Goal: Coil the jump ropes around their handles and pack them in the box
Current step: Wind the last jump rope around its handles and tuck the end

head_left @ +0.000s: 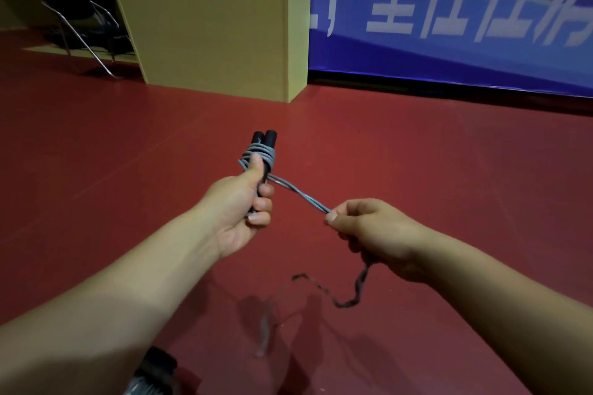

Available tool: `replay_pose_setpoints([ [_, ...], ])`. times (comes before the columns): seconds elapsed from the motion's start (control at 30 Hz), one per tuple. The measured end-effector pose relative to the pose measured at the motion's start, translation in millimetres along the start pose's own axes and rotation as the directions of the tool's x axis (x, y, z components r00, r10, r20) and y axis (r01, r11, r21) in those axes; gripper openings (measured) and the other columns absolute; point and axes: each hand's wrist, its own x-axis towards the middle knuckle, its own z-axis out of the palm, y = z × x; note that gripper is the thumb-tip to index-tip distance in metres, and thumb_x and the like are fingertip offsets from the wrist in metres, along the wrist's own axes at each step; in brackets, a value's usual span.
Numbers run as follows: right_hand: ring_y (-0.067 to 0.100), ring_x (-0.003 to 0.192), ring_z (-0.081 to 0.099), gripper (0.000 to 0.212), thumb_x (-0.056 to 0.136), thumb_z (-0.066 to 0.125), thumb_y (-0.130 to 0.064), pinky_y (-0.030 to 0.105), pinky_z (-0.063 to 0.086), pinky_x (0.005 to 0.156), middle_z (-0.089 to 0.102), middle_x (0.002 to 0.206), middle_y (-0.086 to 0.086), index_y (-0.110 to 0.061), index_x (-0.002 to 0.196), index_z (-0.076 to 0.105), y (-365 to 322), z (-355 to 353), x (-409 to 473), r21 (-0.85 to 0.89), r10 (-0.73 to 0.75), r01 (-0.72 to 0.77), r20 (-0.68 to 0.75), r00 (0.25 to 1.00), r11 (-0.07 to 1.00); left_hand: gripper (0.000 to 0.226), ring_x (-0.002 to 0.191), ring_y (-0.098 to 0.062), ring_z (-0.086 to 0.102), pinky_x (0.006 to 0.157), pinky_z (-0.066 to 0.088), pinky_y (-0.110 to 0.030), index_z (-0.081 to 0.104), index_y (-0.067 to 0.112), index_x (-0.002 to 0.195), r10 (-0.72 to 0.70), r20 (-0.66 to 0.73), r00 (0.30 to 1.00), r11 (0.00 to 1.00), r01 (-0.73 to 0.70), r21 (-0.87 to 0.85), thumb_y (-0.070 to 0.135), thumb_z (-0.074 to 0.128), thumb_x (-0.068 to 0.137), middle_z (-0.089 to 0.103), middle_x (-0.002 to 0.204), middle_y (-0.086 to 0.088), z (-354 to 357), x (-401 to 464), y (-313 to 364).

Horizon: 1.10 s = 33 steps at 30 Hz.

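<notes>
Two black cylindrical jump-rope handles (265, 138) side by side, gripped upright in left hand (239, 202), fingers (261, 204) curled round lower part, thumb pressed up against the coils. Thin grey doubled jump-rope cord (301, 194) wound in several tight loops just below handle tops. Doubled strand running taut from coils down-right to right hand (375, 231), pinched between thumb and curled fingers. Loose remainder of cord dropping from under right hand, trailing dark and blurred above dark red floor (417, 144); cannot tell where it touches down. All held in mid-air over floor, roughly centre of view. Large pale yellow wooden box-like cabinet (211, 35) standing on floor well beyond hands, against blue banner with white characters (449, 9). Black metal-framed chair (80, 16) left of cabinet. Dark blurred object (154, 372) at bottom edge near left forearm, unidentifiable.
</notes>
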Motion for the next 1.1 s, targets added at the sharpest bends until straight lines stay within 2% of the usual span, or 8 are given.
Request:
replay_pose_setpoints([
  [0.17, 0.012, 0.05, 0.036, 0.015, 0.095, 0.06, -0.024, 0.025, 0.031, 0.048, 0.044, 0.064, 0.002, -0.013, 0.085, 0.062, 0, -13, 2, 0.01, -0.013, 0.014, -0.098, 0.995, 1.0, 0.054, 0.035, -0.005, 0.03, 0.028, 0.019, -0.014, 0.046, 0.011, 0.108, -0.101, 0.054, 0.993, 0.993, 0.104, -0.055, 0.062, 0.03, 0.097, 0.041, 0.061, 0.001, -8, 1, 8],
  [0.33, 0.01, 0.047, 0.035, 0.02, 0.093, 0.062, -0.027, 0.023, 0.034, 0.046, 0.041, 0.06, -0.002, -0.01, 0.086, 0.068, -1, -20, -3, -0.043, -0.029, 0.027, -0.055, 0.998, 0.999, 0.026, 0.04, -0.007, 0.033, 0.032, 0.021, -0.017, 0.046, 0.013, 0.099, -0.134, 0.097, 0.986, 0.991, 0.136, -0.015, 0.031, 0.029, 0.105, 0.041, 0.065, -0.001, -8, -1, 8],
  [0.63, 0.015, 0.05, 0.028, 0.007, 0.091, 0.066, -0.019, 0.026, 0.025, 0.045, 0.042, 0.054, -0.008, -0.014, 0.092, 0.072, -6, -12, -11, -0.093, -0.217, 0.228, 0.118, 0.969, 0.969, 0.012, 0.043, -0.005, 0.037, 0.035, 0.026, -0.016, 0.05, 0.004, 0.104, -0.006, -0.007, 1.0, 0.971, 0.007, 0.24, 0.016, 0.048, 0.102, 0.043, 0.069, -0.003, -7, 7, -13],
  [0.77, -0.001, 0.04, 0.039, 0.013, 0.094, 0.061, -0.011, 0.009, 0.03, 0.043, 0.048, 0.049, -0.018, -0.008, 0.103, 0.071, -12, -11, -15, -0.188, -0.309, 0.345, 0.195, 0.931, 0.92, 0.014, 0.047, -0.009, 0.039, 0.035, 0.029, -0.018, 0.059, 0.004, 0.095, 0.083, -0.093, 0.992, 0.838, -0.019, 0.546, 0.016, 0.053, 0.099, 0.049, 0.07, -0.004, -20, 14, -27],
  [0.87, -0.008, 0.044, 0.043, 0.017, 0.096, 0.059, -0.013, 0.005, 0.034, 0.049, 0.054, 0.049, -0.021, -0.007, 0.104, 0.072, -17, -9, -17, -0.305, -0.34, 0.413, 0.265, 0.902, 0.858, 0.016, 0.047, -0.01, 0.041, 0.036, 0.031, -0.018, 0.063, 0.005, 0.093, 0.083, -0.134, 0.988, 0.81, 0.011, 0.586, 0.017, 0.054, 0.099, 0.054, 0.069, -0.004, -25, 16, -29],
  [0.93, -0.003, 0.057, 0.039, 0.022, 0.096, 0.059, -0.02, 0.015, 0.034, 0.057, 0.06, 0.061, -0.013, -0.002, 0.1, 0.071, -18, -5, -17, -0.393, -0.356, 0.459, 0.307, 0.882, 0.797, 0.017, 0.047, -0.012, 0.042, 0.038, 0.032, -0.019, 0.063, 0.007, 0.088, 0.115, -0.128, 0.985, 0.758, -0.003, 0.652, 0.018, 0.055, 0.098, 0.057, 0.07, -0.005, -28, 17, -29],
  [0.97, 0.004, 0.061, 0.035, 0.026, 0.096, 0.059, -0.022, 0.023, 0.033, 0.057, 0.052, 0.062, -0.006, 0.002, 0.1, 0.068, -18, -4, -15, -0.429, -0.361, 0.48, 0.331, 0.872, 0.765, 0.018, 0.047, -0.013, 0.042, 0.04, 0.031, -0.019, 0.062, 0.009, 0.084, 0.14, -0.113, 0.984, 0.716, -0.022, 0.698, 0.019, 0.055, 0.098, 0.059, 0.069, -0.006, -29, 18, -30],
  [1.1, 0.008, 0.072, 0.038, 0.029, 0.095, 0.059, -0.028, 0.03, 0.037, 0.064, 0.044, 0.077, -0.006, 0.0, 0.103, 0.066, -12, -2, -11, -0.448, -0.373, 0.515, 0.37, 0.851, 0.731, 0.02, 0.043, -0.014, 0.042, 0.044, 0.032, -0.019, 0.062, 0.015, 0.079, 0.096, -0.013, 0.995, 0.518, -0.039, 0.855, 0.021, 0.056, 0.097, 0.061, 0.061, 0.001, -27, 13, -35],
])
